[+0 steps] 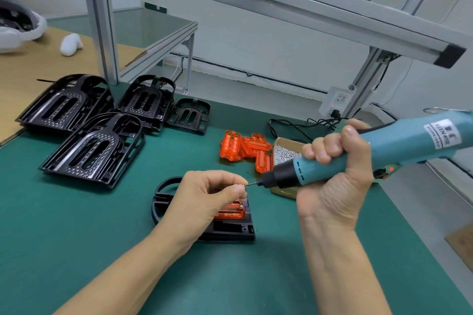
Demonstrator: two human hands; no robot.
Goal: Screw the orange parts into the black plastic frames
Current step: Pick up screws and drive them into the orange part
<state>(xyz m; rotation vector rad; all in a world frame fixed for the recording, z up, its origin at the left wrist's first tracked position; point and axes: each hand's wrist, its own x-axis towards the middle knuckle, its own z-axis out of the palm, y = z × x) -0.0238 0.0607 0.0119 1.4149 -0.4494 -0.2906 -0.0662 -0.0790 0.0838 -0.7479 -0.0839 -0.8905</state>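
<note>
At upper left, black frames lie stacked on my green desk. My left hand pinches a screw over the centre frame holding an orange part. Orange spares lie beyond. My right hand grips the screwdriver, its bit touching the screw.

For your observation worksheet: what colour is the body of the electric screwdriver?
Teal blue with a black nose, the electric screwdriver shows best in the head view.
</note>
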